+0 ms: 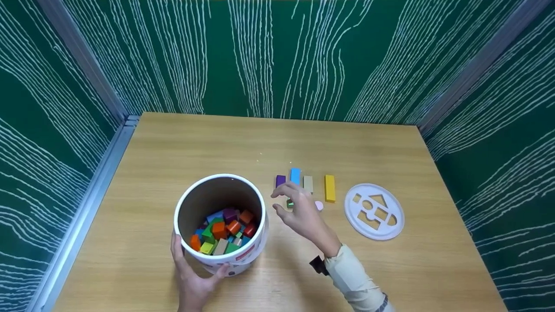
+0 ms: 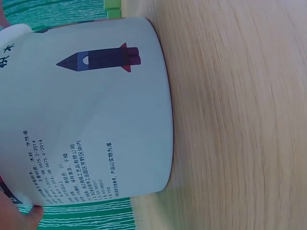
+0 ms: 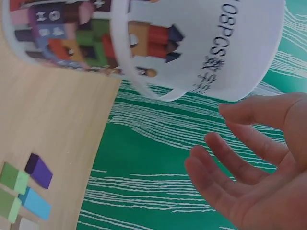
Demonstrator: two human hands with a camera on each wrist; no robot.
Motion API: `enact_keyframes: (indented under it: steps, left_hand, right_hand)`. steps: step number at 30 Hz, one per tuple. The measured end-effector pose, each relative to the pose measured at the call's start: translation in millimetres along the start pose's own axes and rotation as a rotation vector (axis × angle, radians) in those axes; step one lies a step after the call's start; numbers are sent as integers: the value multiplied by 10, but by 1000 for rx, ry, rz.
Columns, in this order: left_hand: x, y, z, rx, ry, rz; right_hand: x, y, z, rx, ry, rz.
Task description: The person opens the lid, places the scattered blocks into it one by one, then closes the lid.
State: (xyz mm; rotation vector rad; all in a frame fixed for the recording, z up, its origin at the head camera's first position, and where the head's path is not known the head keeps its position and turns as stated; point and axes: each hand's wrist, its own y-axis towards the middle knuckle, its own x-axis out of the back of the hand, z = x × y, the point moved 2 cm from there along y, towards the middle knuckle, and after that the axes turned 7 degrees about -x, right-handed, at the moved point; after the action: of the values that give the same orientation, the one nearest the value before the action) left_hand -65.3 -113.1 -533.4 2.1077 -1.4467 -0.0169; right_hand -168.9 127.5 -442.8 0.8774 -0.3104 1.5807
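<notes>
A white bucket (image 1: 234,263) of coloured wooden blocks (image 1: 220,230) stands on the table, its mouth facing up. My left hand (image 1: 195,281) holds its near left side, thumb on the front wall and fingers around the left side. In the left wrist view the bucket's printed wall (image 2: 96,100) shows a rocket and small text. My right hand (image 1: 303,212) hovers right of the bucket, fingers loosely bent, holding nothing. Close by it lie a purple block (image 1: 281,180), a blue block (image 1: 295,175), a beige block (image 1: 308,183), a green block (image 1: 290,203) and a pink round piece (image 1: 319,205), partly hidden.
A yellow block (image 1: 330,189) lies right of the small group. Farther right, a white round lid (image 1: 352,219) with shaped holes lies flat on the wooden table (image 1: 433,260). Green walls with white lines (image 1: 277,56) enclose the back and sides. The bucket's white handle (image 3: 125,52) hangs down.
</notes>
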Motion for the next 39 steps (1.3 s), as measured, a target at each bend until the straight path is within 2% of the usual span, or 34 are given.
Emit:
enact_keyframes:
  steps: [6,11,18,24,33,39]
  left_hand:
    - [-4,-10,-2,17,9,0]
    - [-11,-12,0,-6,18,0]
    - [-5,-15,-3,-23,23,6]
    - [5,-8,10,-35,19,7]
    - [-11,7,-13,15,22,11]
    - [-17,24,-44,43,23,5]
  right_hand:
    - [-58,9,-152,-41,-20,2]
    - [-116,-10,-275,-91,-36,35]
    - [-182,-34,-397,-91,-60,-12]
    - [-227,-37,-500,-127,-78,5]
    - [-289,5,-662,-191,-107,11]
    - [-345,33,-785,-252,-104,44]
